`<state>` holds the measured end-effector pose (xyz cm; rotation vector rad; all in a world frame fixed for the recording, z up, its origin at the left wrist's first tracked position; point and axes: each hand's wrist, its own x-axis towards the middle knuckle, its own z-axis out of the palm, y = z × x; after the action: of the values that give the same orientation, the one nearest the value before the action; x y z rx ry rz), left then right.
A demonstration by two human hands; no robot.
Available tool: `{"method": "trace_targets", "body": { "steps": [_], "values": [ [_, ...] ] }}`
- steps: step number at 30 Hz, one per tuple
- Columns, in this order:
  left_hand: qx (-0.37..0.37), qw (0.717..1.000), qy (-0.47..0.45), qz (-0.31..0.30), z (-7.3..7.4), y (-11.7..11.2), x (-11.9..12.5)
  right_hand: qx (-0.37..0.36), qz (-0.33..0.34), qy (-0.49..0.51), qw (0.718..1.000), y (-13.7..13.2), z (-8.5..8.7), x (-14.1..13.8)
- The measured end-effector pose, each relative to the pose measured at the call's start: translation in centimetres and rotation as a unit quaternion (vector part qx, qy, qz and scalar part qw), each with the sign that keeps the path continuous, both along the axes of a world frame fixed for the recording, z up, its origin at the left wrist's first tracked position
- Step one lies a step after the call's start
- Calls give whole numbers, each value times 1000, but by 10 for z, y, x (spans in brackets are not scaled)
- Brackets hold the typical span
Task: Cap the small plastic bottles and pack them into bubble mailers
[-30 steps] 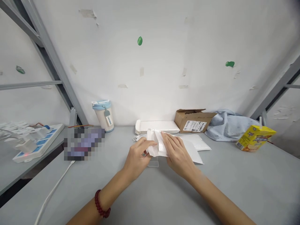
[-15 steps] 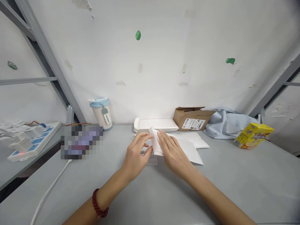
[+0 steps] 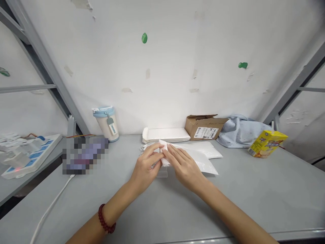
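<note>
A white plastic-looking mailer bag is held up between my hands over the middle of the table, its near end folded. My left hand pinches the folded edge between thumb and fingertips. From the other side my right hand grips the bag, fingers pressed together and laid along it. The fingers hide most of the fold. Right behind my right hand lie white mailers, spread flat and partly covered. Beneath my hands a small clear plastic piece shows on the table.
Along the wall stand a blue-lidded tumbler, a stack of white mailers, an open cardboard box and a pale blue cloth. A yellow box sits right. Left are a blurred-out phone, its cable and a power strip.
My left hand's fingers have closed onto the bag's end, and the end is now folded over. Both hands have come closer together. The view has shifted slightly right.
</note>
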<state>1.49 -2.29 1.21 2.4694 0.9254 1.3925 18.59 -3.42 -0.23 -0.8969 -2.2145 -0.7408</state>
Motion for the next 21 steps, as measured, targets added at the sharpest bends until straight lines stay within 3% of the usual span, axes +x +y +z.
{"method": "trace_targets", "body": {
  "steps": [12,18,21],
  "values": [
    [41,999,25,-19,-6,5,-3,80,73,78,991,-10,14,-2],
    [31,999,12,-5,-6,-2,2,97,37,99,990,-9,17,4],
    [-10,1000,-13,7,-3,-7,6,111,8,122,986,-7,19,8]
  ]
}}
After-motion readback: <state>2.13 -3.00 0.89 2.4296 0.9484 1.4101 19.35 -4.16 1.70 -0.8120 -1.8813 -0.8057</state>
